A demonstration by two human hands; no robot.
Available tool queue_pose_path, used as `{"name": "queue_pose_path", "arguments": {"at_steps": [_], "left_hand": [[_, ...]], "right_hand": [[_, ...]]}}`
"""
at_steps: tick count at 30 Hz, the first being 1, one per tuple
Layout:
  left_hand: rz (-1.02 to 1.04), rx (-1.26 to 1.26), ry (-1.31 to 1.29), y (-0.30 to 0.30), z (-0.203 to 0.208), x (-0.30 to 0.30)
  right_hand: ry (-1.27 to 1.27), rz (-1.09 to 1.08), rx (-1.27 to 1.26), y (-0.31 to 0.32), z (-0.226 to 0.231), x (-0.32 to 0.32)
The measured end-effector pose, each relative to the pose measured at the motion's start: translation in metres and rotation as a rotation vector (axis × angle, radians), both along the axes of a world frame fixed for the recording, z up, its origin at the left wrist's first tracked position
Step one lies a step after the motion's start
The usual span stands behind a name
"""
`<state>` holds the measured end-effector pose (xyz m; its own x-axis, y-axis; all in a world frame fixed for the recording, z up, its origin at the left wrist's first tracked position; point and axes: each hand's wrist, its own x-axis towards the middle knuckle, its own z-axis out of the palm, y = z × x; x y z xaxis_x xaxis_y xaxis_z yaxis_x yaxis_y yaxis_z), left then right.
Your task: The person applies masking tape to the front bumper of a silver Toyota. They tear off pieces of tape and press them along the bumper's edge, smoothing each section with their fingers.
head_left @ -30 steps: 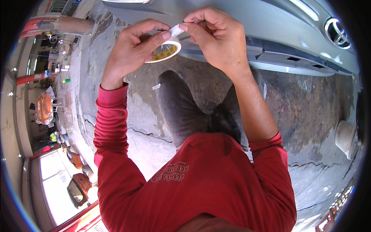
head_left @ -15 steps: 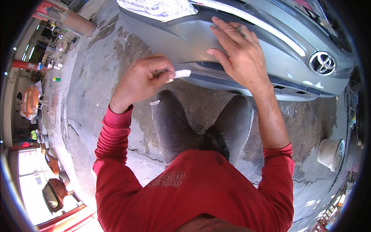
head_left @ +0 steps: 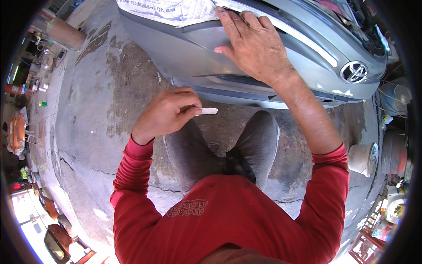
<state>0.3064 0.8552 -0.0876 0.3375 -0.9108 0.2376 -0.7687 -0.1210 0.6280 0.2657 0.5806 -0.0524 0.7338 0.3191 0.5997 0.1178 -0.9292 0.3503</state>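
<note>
My left hand is closed around masking tape, and a short white strip of tape sticks out to the right between thumb and fingers; the roll itself is hidden in the fist. This hand hovers above my left knee, a little below the grey car bumper. My right hand lies flat on the bumper's upper part, its fingertips at the edge of the newspaper sheet that covers the car at the top.
I crouch on a cracked, stained concrete floor. A white bucket stands at the right by larger containers. The car's round emblem is at the upper right. Workshop clutter and a brown cylinder lie far left.
Both hands held the tape roll up together a second ago. The right hand has let go and moved onto the bumper, then up toward the newspaper. The left hand dropped toward my knee with the tape.
</note>
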Motion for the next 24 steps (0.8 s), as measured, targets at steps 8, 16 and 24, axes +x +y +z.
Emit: {"name": "queue_pose_path", "arguments": {"at_steps": [8,16,24], "left_hand": [[0.03,-0.094,0.082,0.015,-0.015,0.002],[0.018,-0.121,0.145,0.027,-0.039,0.007],[0.033,-0.085,0.184,0.034,-0.055,0.011]], "right_hand": [[0.054,0.081,0.137,-0.025,0.039,-0.033],[0.371,-0.157,0.06,-0.013,0.039,0.005],[0.382,-0.21,-0.002,-0.015,0.045,0.003]]}}
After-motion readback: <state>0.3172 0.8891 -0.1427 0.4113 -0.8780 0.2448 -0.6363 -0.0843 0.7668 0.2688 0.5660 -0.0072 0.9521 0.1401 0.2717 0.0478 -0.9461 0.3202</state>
